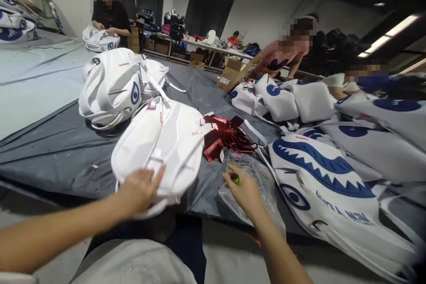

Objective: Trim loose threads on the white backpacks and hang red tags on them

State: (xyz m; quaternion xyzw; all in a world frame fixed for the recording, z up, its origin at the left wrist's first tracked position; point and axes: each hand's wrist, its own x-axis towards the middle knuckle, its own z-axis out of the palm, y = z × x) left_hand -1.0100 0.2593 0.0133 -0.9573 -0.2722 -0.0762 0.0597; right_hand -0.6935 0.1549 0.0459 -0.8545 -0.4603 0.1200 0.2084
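Observation:
A white backpack (173, 142) lies flat on the grey-covered table in front of me, its straps and red stitching facing up. My left hand (141, 188) rests on its near end with the index finger stretched out; the other fingers are partly hidden. Right of the backpack, my right hand (244, 191) is closed around a small green-and-black object (235, 179), mostly hidden by the fingers. Below that hand is a clear plastic bag (266, 173). Just beyond it sits a pile of shiny red tags (229, 135) with thin strings.
Another white backpack (113, 84) with a blue eye stands behind, at the left. Several white backpacks with blue prints (326, 168) are heaped along the right. A cardboard box (231, 73) is near a person in a striped shirt (279, 55). Another person (111, 13) handles a backpack at far left.

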